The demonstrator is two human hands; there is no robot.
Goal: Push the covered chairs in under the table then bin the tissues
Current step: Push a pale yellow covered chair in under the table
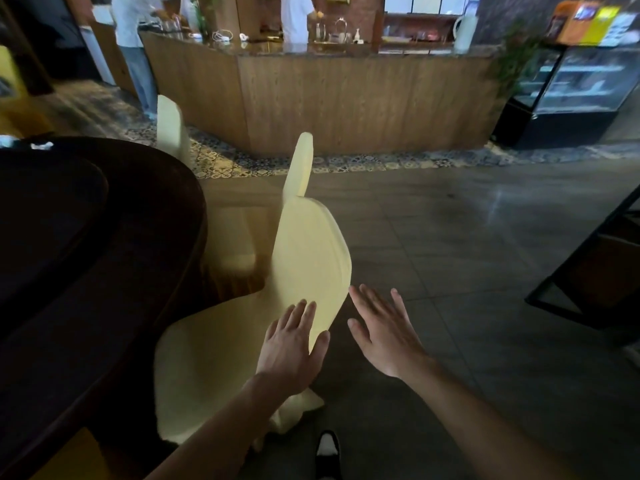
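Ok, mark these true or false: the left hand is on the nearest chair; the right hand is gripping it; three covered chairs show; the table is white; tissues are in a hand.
1. The left hand rests flat on the nearest covered chair. True.
2. The right hand grips that chair. False: it is open, beside the chair back.
3. Three covered chairs show. True: second, third.
4. The table is white. False: it is dark.
5. A hand holds tissues. False: neither does.

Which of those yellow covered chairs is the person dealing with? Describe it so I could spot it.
Start at the dark round table on the left; three pale yellow covered chairs stand along its edge. It is the nearest chair, closest to the camera. Unlike the other two, it has the left hand flat on its back.
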